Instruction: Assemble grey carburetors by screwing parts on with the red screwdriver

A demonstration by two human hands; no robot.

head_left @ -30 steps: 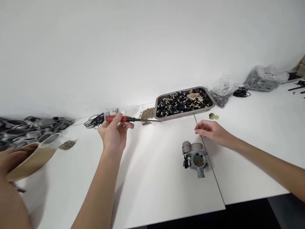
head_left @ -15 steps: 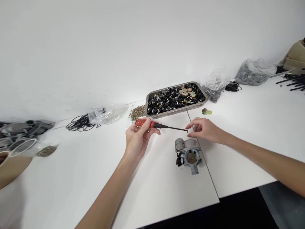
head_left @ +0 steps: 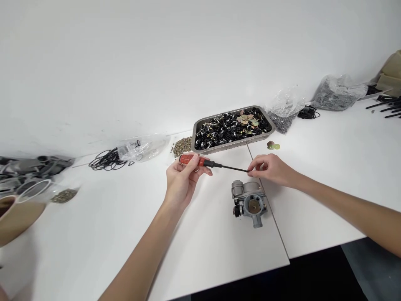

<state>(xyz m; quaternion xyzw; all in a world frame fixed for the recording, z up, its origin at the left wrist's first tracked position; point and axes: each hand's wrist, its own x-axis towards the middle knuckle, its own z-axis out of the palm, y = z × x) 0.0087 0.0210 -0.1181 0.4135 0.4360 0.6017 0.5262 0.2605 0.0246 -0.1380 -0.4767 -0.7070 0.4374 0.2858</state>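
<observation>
Pointing toward right hand (head_left: 272, 169), red-handled screwdriver (head_left: 213, 164), long axis crosswise

No readable text, labels, brands, numbers or signs on my feed.
</observation>
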